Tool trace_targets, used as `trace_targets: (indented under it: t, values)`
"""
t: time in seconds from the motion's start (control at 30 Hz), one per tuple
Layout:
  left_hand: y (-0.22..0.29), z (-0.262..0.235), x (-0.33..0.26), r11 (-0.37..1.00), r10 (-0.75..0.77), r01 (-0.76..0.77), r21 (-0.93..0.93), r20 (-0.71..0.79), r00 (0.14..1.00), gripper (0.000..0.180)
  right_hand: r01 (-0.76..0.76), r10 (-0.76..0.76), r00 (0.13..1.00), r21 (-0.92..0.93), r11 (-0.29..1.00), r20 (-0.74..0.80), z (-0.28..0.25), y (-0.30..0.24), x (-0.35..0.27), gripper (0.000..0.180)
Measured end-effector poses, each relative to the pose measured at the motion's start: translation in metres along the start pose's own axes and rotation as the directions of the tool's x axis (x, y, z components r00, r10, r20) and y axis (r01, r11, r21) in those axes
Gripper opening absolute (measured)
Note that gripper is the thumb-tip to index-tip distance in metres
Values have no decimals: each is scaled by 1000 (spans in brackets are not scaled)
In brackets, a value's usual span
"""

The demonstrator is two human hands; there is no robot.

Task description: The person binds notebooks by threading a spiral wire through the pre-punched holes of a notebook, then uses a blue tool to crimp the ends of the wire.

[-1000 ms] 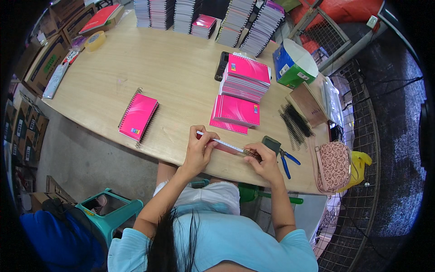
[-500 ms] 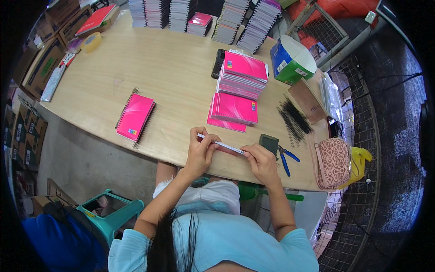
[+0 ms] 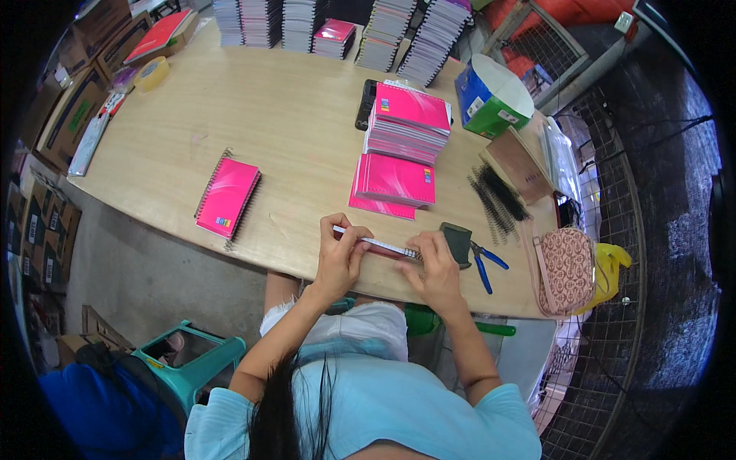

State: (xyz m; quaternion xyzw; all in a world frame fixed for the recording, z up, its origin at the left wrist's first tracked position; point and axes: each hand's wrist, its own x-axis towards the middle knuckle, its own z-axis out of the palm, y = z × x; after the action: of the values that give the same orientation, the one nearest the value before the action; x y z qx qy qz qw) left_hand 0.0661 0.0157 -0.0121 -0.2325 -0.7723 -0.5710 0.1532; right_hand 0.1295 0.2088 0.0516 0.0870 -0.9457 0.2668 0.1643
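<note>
Near the front edge of the table I hold a thin notebook point(image 3: 381, 247) edge-on, its pale page edges facing up. My left hand point(image 3: 341, 253) pinches its left end between thumb and fingers. At its right end, a dark spiral wire point(image 3: 413, 254) shows along the edge. My right hand point(image 3: 435, 272) is around this wire, fingers on the far side and thumb on the near side. Beyond my hands stand stacks of pink-covered notebooks point(image 3: 396, 178). A pink spiral-bound pile point(image 3: 230, 198) lies to the left.
Right of my hands lie a dark green block point(image 3: 456, 244), blue-handled pliers point(image 3: 483, 268) and loose black wire coils point(image 3: 498, 201) by a wooden box point(image 3: 521, 165). A patterned pouch point(image 3: 566, 270) sits at the right edge. Tall spiral-bound stacks point(image 3: 299, 23) line the back.
My right thumb and fingers have moved apart and shifted around the notebook's right end, showing more of the spiral wire. My left hand keeps its pinch.
</note>
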Motion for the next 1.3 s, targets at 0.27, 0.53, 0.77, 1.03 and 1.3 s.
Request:
trace_targets:
  t: [0.27,0.53,0.77,1.03,1.3]
  values:
    - [0,5,-1,999,-33,33,8,14,999,39,53,-62,990,76,996,125,-29,17,2,39]
    - [-5,4,17,999,24,-22,-24,90,996,40,69,62,873,-248,966,484,-72,114,-2,75]
    - [-6,10,8,995,14,-3,-95,120,993,50,-368,-146,765,612,700,627,-47,90,2,69]
    - [2,6,6,999,24,-20,-31,147,989,56,-331,135,849,314,890,511,-33,66,4,52]
    - [5,17,3,993,-8,26,-111,166,986,63,-408,-16,907,886,221,422,-26,62,-5,54]
